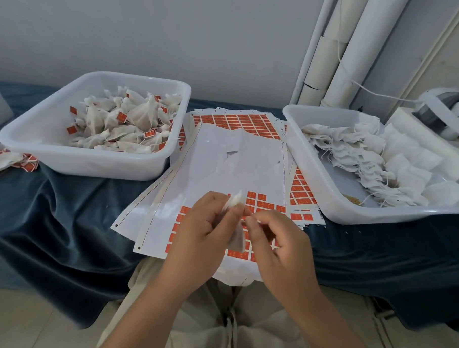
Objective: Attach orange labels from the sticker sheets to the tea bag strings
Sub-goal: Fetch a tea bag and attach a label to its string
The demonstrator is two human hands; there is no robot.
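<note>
From my desk I saw the left hand (208, 223) with its fingers curled round a white tea bag (235, 238), holding it just above the near end of the top sticker sheet (237, 161). The right hand (275, 239) had its fingers curled and the tips drawn together right beside the left fingertips. The picture was blurred there, so I could not tell if they pinched the string, a label, or nothing. In my judgement the danger was in this small spot: a label folded crooked could stick to a finger or to the bag's cloth instead of the thin string, and a hard pull could tear the bag. The remaining orange labels (258, 202) lay directly under both hands, so a sticky edge could also catch the sheet and lift it. Around them, the left tray (92, 165) held labelled bags and the right tray (352, 216) held plain ones, both standing on a blue cloth (63, 219). More sheets lay fanned between the trays, partly under both, which I judged could hinder pulling out a fresh sheet.
</note>
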